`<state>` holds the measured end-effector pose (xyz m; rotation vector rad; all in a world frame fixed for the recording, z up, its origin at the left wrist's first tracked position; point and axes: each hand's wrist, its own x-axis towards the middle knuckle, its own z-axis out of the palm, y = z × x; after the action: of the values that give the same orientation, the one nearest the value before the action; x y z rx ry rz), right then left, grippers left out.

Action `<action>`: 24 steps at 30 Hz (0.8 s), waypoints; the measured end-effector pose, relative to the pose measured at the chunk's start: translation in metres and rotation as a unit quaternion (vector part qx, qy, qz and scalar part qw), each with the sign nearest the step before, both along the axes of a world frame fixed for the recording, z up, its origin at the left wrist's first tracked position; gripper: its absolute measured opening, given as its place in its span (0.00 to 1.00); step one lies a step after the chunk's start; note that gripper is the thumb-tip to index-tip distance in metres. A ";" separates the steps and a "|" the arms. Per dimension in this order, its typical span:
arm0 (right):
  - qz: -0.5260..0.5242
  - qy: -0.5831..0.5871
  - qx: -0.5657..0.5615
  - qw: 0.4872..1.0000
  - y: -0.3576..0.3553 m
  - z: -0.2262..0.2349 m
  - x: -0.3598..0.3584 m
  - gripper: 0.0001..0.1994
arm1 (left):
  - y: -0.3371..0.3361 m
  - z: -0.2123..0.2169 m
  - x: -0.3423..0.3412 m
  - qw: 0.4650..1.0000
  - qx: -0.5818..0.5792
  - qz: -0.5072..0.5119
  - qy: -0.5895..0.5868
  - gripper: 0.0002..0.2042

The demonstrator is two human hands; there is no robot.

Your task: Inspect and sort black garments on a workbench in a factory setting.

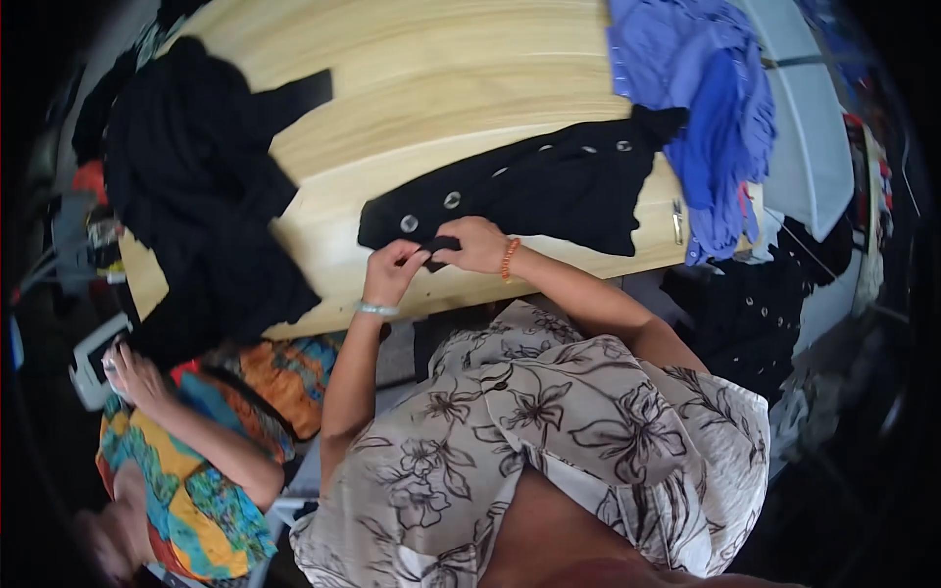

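A black garment piece (549, 186) with several round silver rings or buttons along it lies across the table in front of me. At its near left corner, my left hand (389, 274) pinches a small fold of the black cloth between thumb and fingertips. My right hand (475, 245) is closed on the same bit of cloth, right beside the left. The two hands nearly touch, and the fingertips partly hide the fold. The rest of the garment stretches away to the right, flat on the wood.
Black clothing (196, 167) is heaped on the left of the wooden table (441, 59). Blue and lilac shirts (696, 98) hang over its right end, near small metal snips (677, 222). Black eyelet cloth (755, 304) sits lower right. A co-worker in a colourful top (186, 480) is at left.
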<state>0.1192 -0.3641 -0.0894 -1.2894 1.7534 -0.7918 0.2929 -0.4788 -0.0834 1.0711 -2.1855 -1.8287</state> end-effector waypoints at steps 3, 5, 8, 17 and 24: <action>-0.003 -0.015 0.012 1.000 -0.004 -0.002 0.009 0.10 | -0.002 -0.006 0.002 0.999 -0.031 0.009 0.023 0.06; -0.027 -0.020 0.050 0.998 -0.003 0.006 0.009 0.11 | -0.006 -0.014 -0.006 0.990 -0.087 0.039 0.102 0.06; -0.017 0.020 0.004 1.000 -0.007 0.008 0.008 0.09 | -0.017 -0.015 -0.027 0.983 -0.161 0.085 0.030 0.09; 0.009 0.089 -0.024 0.996 -0.007 0.003 0.029 0.11 | -0.022 -0.053 -0.011 0.999 -0.005 0.012 -0.035 0.03; -0.031 0.126 -0.053 0.990 -0.007 0.017 0.031 0.21 | -0.024 -0.045 -0.007 0.973 0.217 0.085 -0.005 0.03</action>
<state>0.1502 -0.3707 -0.0720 -1.4634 1.9816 -0.7953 0.2859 -0.5024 -0.1282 1.2909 -1.6701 -2.2760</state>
